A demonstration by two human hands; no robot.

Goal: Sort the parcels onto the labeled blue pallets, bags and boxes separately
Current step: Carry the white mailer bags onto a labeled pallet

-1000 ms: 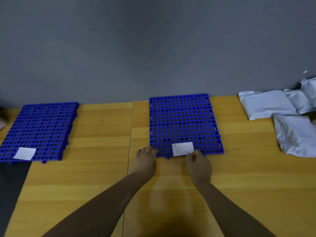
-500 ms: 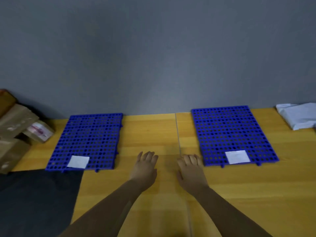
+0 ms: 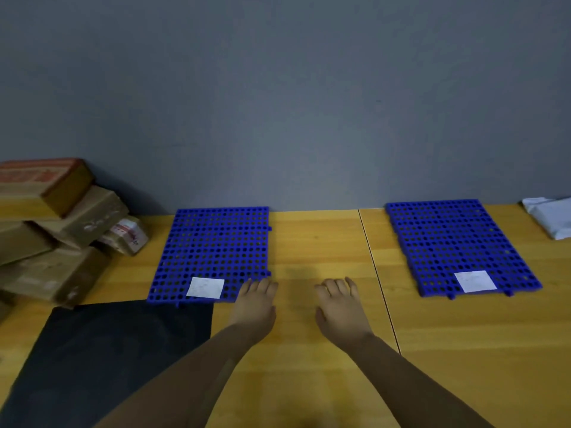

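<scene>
Parcel boxes (image 3: 77,217): five in view, heaped well to the left of the left grip (image 3: 255,307), off both pallets; the pile runs past the picture's edge.
Parcel bags (image 3: 553,217): one partly in view, far to the right of the right grip (image 3: 340,307), lying on the bench (image 3: 309,242).
Pallets: two. The left pallet (image 3: 216,242) is just ahead of the left grip, the right pallet (image 3: 457,242) well to the right of the right grip.
Labels: two, a left label (image 3: 205,287) and a right label (image 3: 475,281), one per pallet.
Left grip: fingers straight, holding nothing, tips at the left pallet's near corner.
Right grip: loosely spread, holding nothing.
Progress: nothing sorted yet, I judge; every parcel remains.
</scene>
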